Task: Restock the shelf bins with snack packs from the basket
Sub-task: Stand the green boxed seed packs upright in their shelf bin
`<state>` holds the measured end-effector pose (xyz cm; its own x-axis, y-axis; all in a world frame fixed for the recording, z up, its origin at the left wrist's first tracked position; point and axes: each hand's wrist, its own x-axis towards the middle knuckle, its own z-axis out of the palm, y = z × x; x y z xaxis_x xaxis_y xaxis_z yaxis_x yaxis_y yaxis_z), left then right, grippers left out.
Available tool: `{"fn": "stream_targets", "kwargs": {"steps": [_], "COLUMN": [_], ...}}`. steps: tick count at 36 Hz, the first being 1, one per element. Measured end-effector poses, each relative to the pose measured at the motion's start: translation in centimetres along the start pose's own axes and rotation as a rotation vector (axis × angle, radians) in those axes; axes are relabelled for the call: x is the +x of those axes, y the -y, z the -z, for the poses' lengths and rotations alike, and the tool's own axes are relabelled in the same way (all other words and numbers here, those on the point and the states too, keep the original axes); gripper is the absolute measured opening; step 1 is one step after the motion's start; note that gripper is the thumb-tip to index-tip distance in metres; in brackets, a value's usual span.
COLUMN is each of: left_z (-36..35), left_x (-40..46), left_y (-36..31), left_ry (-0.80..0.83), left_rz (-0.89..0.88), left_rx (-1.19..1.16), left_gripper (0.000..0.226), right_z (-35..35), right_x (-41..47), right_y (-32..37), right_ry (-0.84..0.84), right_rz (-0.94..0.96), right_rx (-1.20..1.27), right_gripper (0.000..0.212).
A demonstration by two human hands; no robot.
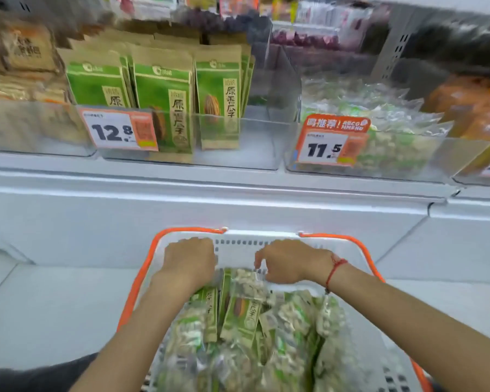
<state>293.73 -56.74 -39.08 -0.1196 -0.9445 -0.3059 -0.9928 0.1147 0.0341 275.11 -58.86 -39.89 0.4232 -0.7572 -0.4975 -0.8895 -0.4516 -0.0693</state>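
- Both hands down in a white basket with orange handles, at its far edge.
- Left hand knuckles-up, fingers curled into the packs by the far-left corner; exactly what is gripped cannot be told.
- Right hand pinching the top edge of a clear snack pack of pale pieces, near the middle of the far edge.
- Basket heaped with clear packs and green-and-kraft seed packs.
- Above, on the white shelf, a clear bin with upright green seed packs filling its left part, price tag 12.8 on its front edge.
- Next bin to the right piled with clear packs, tag 11.5 at its front-left corner.
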Motion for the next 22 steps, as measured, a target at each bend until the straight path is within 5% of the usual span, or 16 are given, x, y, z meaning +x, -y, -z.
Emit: {"fn": "stream_targets", "kwargs": {"steps": [7,11,16,19,22], "left_z": [-12.9,-17.5,-19.6,-20.0,-19.9], "left_x": [1.8,1.8,1.2,1.9,2.6], "left_y": [2.3,2.2,1.3,-0.1,-1.9], "left_ry": [0.337,0.294,0.272,0.265,0.304], "left_rz": [0.027,-0.131,-0.302,-0.171,-0.101], "left_rx": [-0.094,-0.029,0.032,-0.103,-0.175], "left_gripper": [0.036,0.035,0.087,0.058,0.047], "right_z": [-9.4,-14.2,-17.1,-17.5,-16.7], "right_x": [3.4,4.3,5.6,6.1,6.1], "right_y": [0.5,2.0,2.5,1.8,1.0], "right_ry": [0.047,-0.067,-0.015,-0.032,-0.072], "right_rz": [0.036,0.211,0.291,0.266,0.245], "right_rx": [0.072,-0.088,-0.403,-0.467,-0.454], "right_gripper": [0.044,0.054,0.075,0.09,0.072]}}
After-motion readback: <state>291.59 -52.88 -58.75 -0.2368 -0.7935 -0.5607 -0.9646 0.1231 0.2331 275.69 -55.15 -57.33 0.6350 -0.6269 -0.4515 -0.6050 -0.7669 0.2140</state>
